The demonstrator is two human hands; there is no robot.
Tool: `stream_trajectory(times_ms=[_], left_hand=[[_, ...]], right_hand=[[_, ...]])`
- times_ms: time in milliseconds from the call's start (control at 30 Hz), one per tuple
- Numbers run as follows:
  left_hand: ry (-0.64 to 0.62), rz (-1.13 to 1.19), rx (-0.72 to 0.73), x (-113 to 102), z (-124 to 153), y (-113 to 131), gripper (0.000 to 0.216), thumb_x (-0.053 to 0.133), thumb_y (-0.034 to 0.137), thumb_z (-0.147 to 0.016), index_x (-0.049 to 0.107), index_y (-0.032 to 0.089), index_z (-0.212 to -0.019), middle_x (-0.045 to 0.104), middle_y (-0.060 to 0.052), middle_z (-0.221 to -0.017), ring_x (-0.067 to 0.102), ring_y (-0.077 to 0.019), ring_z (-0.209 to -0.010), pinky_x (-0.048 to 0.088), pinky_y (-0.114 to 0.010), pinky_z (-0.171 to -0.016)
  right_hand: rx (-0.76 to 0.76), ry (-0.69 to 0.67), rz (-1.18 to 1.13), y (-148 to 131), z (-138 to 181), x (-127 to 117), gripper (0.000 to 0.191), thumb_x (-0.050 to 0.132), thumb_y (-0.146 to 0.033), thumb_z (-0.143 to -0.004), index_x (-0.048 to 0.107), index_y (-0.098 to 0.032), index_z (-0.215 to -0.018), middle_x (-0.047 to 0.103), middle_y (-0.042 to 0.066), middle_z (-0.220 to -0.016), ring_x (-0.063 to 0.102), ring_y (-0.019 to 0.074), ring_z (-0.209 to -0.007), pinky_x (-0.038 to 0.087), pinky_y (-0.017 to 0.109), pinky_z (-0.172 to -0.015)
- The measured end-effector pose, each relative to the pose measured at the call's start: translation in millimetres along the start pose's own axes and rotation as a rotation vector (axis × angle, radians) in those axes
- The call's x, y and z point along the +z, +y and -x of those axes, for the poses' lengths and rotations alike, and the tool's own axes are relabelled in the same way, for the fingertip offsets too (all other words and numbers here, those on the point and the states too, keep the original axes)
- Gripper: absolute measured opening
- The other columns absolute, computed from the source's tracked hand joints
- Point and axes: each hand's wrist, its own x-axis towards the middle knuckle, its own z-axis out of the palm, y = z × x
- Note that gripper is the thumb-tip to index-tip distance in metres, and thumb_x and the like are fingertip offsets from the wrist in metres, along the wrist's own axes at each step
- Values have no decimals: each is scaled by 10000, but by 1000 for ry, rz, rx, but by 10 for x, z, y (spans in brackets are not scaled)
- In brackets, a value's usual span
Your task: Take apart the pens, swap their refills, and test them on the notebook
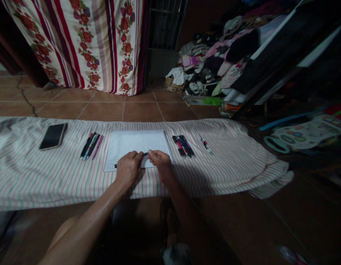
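Note:
My left hand (128, 165) is closed around a black pen (114, 166), whose pointed end sticks out to the left just over the page. Between my two hands a short dark length shows, and the fingertips of my right hand (159, 159) pinch its end. My fingers hide the middle, so I cannot tell whether it is all one piece. Beneath both hands lies an open spiral notebook (137, 141), its wire binding on the right and some faint writing on the left of the page.
Several pens (91, 146) lie left of the notebook, with a phone (53, 136) farther left. More pens (183, 146) rest on the right, and a single pen (206, 143) lies beyond them. A striped cloth (228, 165) covers the table. Behind are a floral curtain (104, 44) and piled clothes (214, 62).

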Motion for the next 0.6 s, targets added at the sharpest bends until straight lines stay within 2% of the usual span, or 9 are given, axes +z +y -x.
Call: stream_trajectory(times_ms=[300, 600], left_hand=[[-105, 115, -97, 21, -18, 18, 325, 327, 324, -902, 605, 230, -1041, 623, -40, -841, 591, -176, -775, 356, -259, -592], [-120, 344, -190, 9, -30, -8, 315, 387, 308, -877, 641, 191, -1021, 677, -63, -912, 617, -200, -842, 396, -271, -676]], right_hand=[[-39, 18, -4, 32, -11, 2, 212, 610, -391, -639, 590, -183, -606, 593, -3, -562, 487, 125, -532, 369, 267, -558], [-134, 3, -9, 121, -41, 23, 172, 591, -355, -667, 595, -183, -671, 585, -16, -593, 512, 128, -571, 388, 266, -591]])
